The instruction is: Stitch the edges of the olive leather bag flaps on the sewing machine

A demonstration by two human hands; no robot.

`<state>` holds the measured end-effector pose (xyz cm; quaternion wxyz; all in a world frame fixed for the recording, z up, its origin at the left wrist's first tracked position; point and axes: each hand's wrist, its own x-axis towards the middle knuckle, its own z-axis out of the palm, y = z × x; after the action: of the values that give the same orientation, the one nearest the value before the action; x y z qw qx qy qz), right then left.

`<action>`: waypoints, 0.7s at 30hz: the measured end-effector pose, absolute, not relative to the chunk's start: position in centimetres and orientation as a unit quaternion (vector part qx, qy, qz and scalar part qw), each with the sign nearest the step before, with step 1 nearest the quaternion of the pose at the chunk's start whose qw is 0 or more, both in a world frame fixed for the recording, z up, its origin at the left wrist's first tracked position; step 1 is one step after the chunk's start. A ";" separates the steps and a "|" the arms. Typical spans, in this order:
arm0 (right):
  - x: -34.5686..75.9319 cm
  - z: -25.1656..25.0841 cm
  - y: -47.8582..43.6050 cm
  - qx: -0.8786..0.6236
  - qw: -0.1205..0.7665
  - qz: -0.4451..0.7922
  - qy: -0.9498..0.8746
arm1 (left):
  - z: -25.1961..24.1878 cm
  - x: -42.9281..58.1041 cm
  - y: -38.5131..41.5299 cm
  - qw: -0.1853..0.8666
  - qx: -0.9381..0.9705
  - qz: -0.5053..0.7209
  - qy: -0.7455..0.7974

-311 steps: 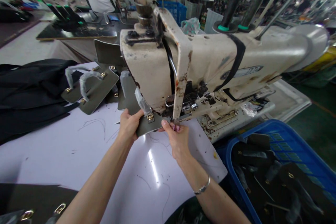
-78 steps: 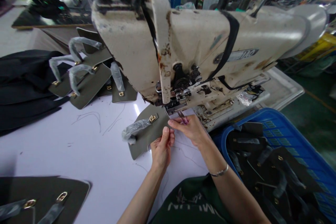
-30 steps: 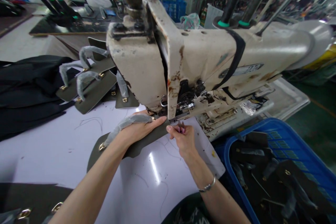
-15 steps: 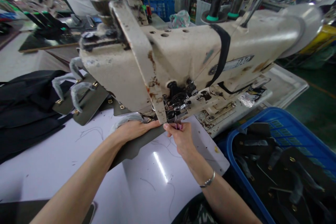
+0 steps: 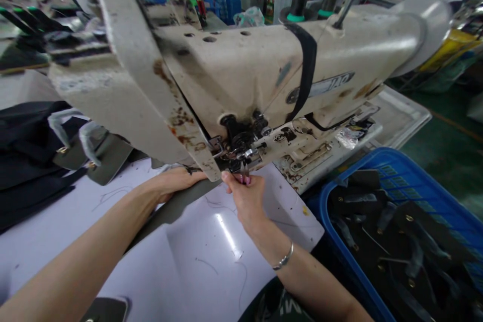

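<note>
A cream industrial sewing machine head (image 5: 234, 70), chipped and rust-stained, fills the upper middle of the view. Under its needle area, an olive leather panel (image 5: 173, 202) runs from my left hand (image 5: 175, 183) towards the presser foot. That hand lies flat on the panel and holds it down. My right hand (image 5: 246, 198) sits just below the needle area, pinching small metal snips (image 5: 243, 177) with pink grips. The machine head hides the panel's far end.
The work table's white top (image 5: 215, 266) carries loose thread. Black fabric (image 5: 26, 151) and plastic-wrapped olive panels (image 5: 107, 163) lie at the left. A blue crate (image 5: 350, 276) of dark strapped pieces stands at the lower right. Thread stands rise behind the machine.
The olive panel has swung from the table under the machine's needle area. My left hand has moved onto it and covers the wrapped strap. The view has turned left and closer to the machine.
</note>
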<state>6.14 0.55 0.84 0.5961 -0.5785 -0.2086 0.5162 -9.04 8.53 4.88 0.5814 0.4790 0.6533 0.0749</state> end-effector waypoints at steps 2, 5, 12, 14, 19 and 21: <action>5.8 1.2 0.3 -0.573 0.607 0.513 -0.199 | 4.6 -9.0 8.6 0.630 0.440 0.047 0.638; 5.5 1.6 -0.2 -0.553 0.616 0.533 -0.176 | 4.0 -9.1 8.7 0.633 0.413 0.082 0.650; 4.8 0.3 -0.5 -0.535 0.604 0.550 -0.215 | 3.5 -9.3 8.5 0.639 0.412 0.109 0.640; 4.5 -0.1 -0.3 -0.544 0.604 0.542 -0.215 | 3.5 -9.4 8.5 0.634 0.424 0.092 0.639; 4.0 -0.5 0.1 -0.549 0.618 0.523 -0.209 | 3.1 -9.9 8.9 0.620 0.404 0.036 0.672; 3.8 -0.4 0.2 -0.550 0.623 0.516 -0.207 | 2.7 -10.3 9.0 0.622 0.407 0.039 0.667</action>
<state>3.77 0.20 -0.40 0.6234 -0.5498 -0.2068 0.5160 -10.26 9.04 2.70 0.6222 0.4074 0.6674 0.0390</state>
